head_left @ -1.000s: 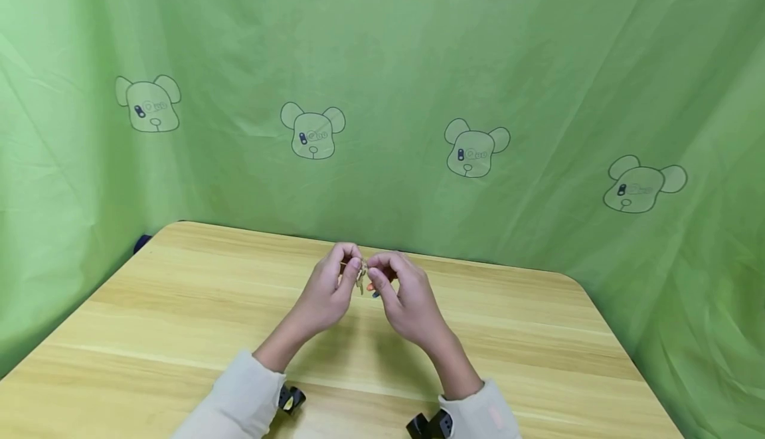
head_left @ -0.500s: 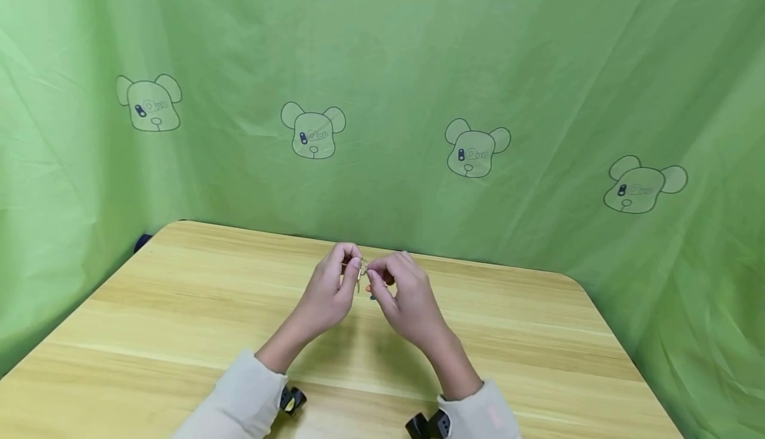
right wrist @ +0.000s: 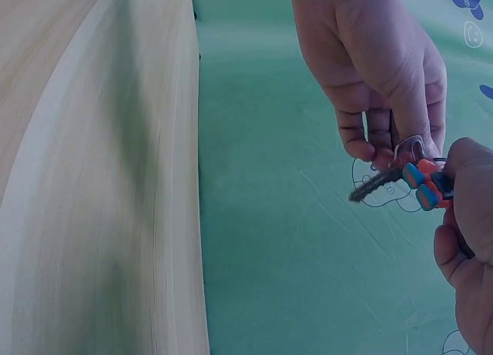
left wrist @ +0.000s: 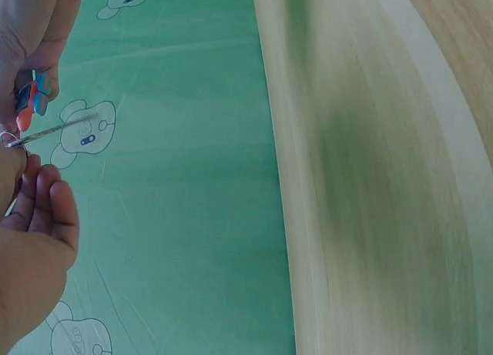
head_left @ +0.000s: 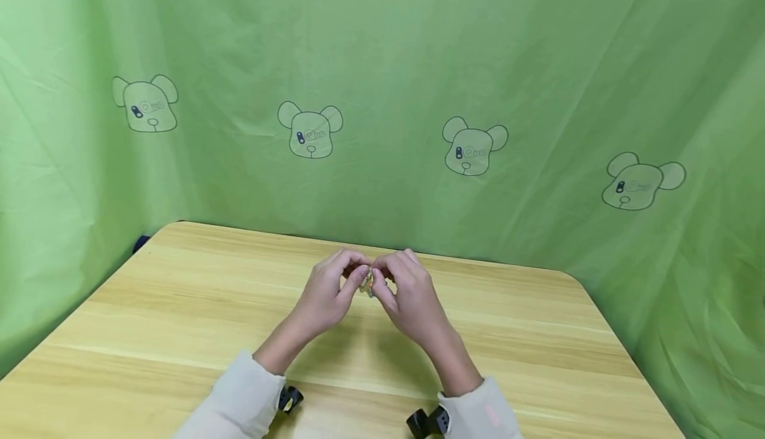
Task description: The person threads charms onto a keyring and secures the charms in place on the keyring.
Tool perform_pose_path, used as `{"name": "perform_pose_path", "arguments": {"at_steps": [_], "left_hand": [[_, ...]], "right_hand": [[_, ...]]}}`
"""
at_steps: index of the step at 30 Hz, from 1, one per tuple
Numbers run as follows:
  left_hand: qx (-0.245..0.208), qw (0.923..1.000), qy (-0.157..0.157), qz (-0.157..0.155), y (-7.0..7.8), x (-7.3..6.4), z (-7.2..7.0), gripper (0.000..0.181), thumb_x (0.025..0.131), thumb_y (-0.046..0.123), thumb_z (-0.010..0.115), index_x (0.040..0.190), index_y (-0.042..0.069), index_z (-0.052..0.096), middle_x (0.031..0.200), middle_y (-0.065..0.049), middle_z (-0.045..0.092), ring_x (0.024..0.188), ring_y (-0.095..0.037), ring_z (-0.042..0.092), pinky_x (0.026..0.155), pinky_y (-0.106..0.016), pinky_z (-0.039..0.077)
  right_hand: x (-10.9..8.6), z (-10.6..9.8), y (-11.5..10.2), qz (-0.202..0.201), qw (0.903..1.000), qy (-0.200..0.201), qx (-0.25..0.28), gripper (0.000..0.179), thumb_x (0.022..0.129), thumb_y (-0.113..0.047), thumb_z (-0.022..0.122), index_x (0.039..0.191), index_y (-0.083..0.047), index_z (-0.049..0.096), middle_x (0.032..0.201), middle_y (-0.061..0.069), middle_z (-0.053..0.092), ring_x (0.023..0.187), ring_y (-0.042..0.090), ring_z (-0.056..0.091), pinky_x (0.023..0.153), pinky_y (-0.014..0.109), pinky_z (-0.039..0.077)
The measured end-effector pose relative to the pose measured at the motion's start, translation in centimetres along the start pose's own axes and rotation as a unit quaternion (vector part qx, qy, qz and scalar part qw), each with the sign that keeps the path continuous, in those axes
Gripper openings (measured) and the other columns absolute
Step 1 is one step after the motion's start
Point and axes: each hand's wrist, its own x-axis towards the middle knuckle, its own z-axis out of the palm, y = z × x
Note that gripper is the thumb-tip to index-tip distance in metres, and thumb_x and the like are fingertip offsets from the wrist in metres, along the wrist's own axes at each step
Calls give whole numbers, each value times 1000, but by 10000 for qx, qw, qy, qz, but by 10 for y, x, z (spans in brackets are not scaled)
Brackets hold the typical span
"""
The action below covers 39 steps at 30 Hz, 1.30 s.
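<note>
Both hands meet above the far part of the table, fingertips almost touching. The left hand (head_left: 325,293) pinches a metal key (right wrist: 373,185) by its head, and the blade hangs free. From the other side, the right hand (head_left: 412,293) pinches the key ring (right wrist: 408,149) that carries it. A small orange, blue and black charm (right wrist: 427,187) dangles on the ring just under the right fingers. In the left wrist view the key (left wrist: 58,128) points away from the fingers, beside the charm (left wrist: 35,97). Fingers hide much of the ring.
A light wooden table (head_left: 179,306) with rounded far corners lies under the hands. Green curtain (head_left: 388,40) printed with bear heads hangs behind and on both sides. Each sleeve cuff has a black wrist camera (head_left: 427,422) below it.
The left hand's fingertips have moved slightly right, closing up to the right hand's. The keys, which hung down between the hands, are now turned and more hidden by the fingers.
</note>
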Motion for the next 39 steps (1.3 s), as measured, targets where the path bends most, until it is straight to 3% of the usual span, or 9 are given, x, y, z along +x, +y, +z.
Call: {"name": "perform_pose_path", "arguments": {"at_steps": [7, 12, 30, 39], "left_hand": [[174, 9988, 257, 388, -1, 2, -5, 4, 101, 5, 64, 101, 4, 68, 87, -2, 67, 78, -12, 62, 69, -26, 55], [181, 9983, 298, 467, 0, 4, -7, 5, 100, 6, 64, 100, 3, 69, 86, -3, 68, 77, -13, 63, 68, -27, 55], [39, 9986, 501, 170, 8, 6, -12, 7, 100, 7, 65, 99, 3, 70, 87, -3, 69, 77, -13, 65, 70, -27, 56], [-143, 9981, 537, -281, 13, 8, -12, 5, 98, 5, 66, 100, 3, 70, 84, -2, 69, 75, -12, 64, 69, -27, 57]], "right_hand": [[0, -3, 0, 233, 9990, -259, 270, 6, 93, 3, 65, 92, -3, 65, 85, 3, 64, 79, 18, 56, 66, 29, 51], [0, -5, 2, 344, 9979, -327, 450, 8, 96, 3, 64, 94, -5, 66, 85, 1, 63, 81, 14, 55, 66, 30, 53], [3, -8, -1, 304, 9974, -297, 587, 7, 96, 1, 64, 95, -5, 66, 83, -2, 63, 80, 13, 54, 66, 28, 51], [3, -7, -3, 242, 9980, -241, 526, 8, 95, 3, 65, 94, -5, 67, 84, 0, 64, 78, 16, 55, 63, 35, 52]]}}
